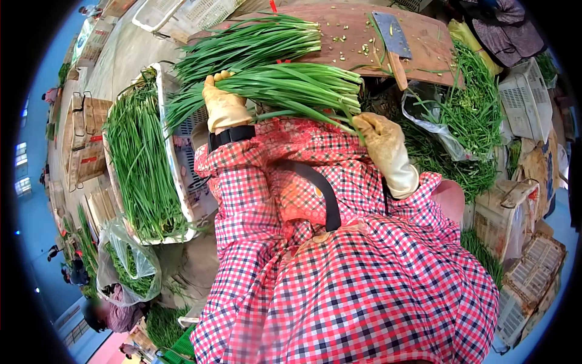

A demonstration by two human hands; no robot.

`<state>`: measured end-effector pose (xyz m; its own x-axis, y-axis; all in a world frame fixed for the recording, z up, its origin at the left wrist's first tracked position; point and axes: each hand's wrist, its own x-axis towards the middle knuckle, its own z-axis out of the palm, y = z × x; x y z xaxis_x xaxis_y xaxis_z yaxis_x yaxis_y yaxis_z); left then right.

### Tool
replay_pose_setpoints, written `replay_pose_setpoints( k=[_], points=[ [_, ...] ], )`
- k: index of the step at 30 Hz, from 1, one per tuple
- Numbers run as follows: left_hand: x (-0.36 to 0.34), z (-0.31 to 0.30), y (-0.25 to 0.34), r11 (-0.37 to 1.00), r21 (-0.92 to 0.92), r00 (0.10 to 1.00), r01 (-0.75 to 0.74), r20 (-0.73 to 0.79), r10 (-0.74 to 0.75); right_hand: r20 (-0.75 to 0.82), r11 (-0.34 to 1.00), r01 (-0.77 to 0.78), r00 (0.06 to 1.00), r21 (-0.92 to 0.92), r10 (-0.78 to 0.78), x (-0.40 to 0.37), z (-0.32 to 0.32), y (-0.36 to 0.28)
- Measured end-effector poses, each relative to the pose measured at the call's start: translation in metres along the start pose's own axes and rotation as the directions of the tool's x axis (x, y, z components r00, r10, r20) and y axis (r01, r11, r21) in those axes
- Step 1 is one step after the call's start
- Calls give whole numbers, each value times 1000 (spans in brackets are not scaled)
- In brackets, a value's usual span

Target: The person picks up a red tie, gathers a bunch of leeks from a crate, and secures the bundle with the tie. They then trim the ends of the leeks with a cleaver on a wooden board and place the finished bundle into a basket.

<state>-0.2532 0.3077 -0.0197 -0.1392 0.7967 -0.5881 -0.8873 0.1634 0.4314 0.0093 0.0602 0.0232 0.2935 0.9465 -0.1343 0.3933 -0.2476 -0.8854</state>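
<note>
A thick bunch of garlic chives point(291, 85) lies across my lap side of the board, its pale cut ends to the right. My left hand point(224, 102), in a yellowed work glove, is wrapped round the leafy part of this bunch. At the cut ends, my right hand point(381, 136), gloved too, has its fingers pinched on a loose chive stalk point(330, 116) hanging below the bunch. A second chive bunch point(260, 45) rests behind on the wooden board point(351, 36). A cleaver point(393, 42) lies on the board, handle toward me.
To the left stands a white crate point(173, 145) filled with chives. Loose trimmings point(467, 109) heap on the right around a plastic bag point(448, 138). Crates point(526, 97) stand farther right. Another person point(509, 30) is at the top right.
</note>
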Motion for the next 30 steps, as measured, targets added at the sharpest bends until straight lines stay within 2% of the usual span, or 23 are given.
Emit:
replay_pose_setpoints(
  k=[2,3,4,6,7,8,9,11,12,13,14,15,16,17,18,20,21,22,23,24,26,27,30],
  points=[
    [4,0,2,1000,-25,1000,16,2,-16,-134,967,244,958,-78,-253,2,-5,18],
    [7,0,0,1000,-18,999,-8,31,9,-97,947,253,956,-198,-276,0,-19,20],
    [0,5,-1,999,3,999,-40,-18,40,-77,913,267,950,-308,-304,-3,-31,24],
    [-3,9,-2,996,16,995,-84,-60,85,-56,941,111,989,-321,-136,-8,-55,46],
    [-3,9,-1,997,9,996,-70,-50,71,-77,964,-79,995,-256,61,-10,-63,53],
    [0,8,1,999,5,998,-54,-39,54,-86,945,-271,962,-185,259,-11,-69,59],
    [1,8,1,999,1,999,-36,-26,36,7,988,-147,989,45,147,-9,-73,66],
    [2,6,-1,999,-5,999,-32,-28,31,-69,984,155,985,-87,-161,1,-62,37],
    [4,5,-2,1000,-6,999,-29,-25,29,-61,983,177,982,-46,-180,5,-48,24],
    [16,-10,-3,984,147,992,-100,93,87,-53,980,199,979,-4,-199,9,-34,12],
    [28,-25,-3,937,283,967,-203,212,145,9,985,87,996,149,-89,12,-19,4],
    [40,-40,-4,866,383,925,-321,324,199,90,997,7,996,80,-15,14,-10,0],
    [41,-40,-3,867,380,923,-324,326,202,189,976,-183,969,114,160,17,-4,-2],
    [44,-41,-2,867,377,922,-326,328,205,23,963,206,979,-175,-205,16,3,10],
    [59,-47,0,858,392,918,-333,344,199,-19,724,489,822,-487,-569,14,8,23],
    [36,-25,-3,935,288,966,-208,209,150,-92,851,479,858,-213,-506,6,-8,23],
    [24,-15,-5,963,222,982,-154,139,125,-77,874,451,879,-181,-470,3,-16,35],
    [11,-1,-5,998,55,999,-31,41,28,-33,884,436,894,-169,-447,0,-24,45],
    [13,1,-7,1000,11,997,-16,80,15,30,876,396,914,-274,-404,-3,-31,53],
    [12,0,-11,999,29,999,-30,42,29,86,853,359,932,-378,-353,-7,-39,61],
    [17,1,-11,991,124,999,-47,-21,50,12,881,204,975,-427,-220,-8,-49,91],
    [17,2,-11,987,157,999,-31,-22,35,46,908,-146,983,-393,178,-7,-58,94],
    [11,10,-7,975,223,1000,-10,-27,17,209,991,-127,971,41,116,3,-55,94]
  ],
)
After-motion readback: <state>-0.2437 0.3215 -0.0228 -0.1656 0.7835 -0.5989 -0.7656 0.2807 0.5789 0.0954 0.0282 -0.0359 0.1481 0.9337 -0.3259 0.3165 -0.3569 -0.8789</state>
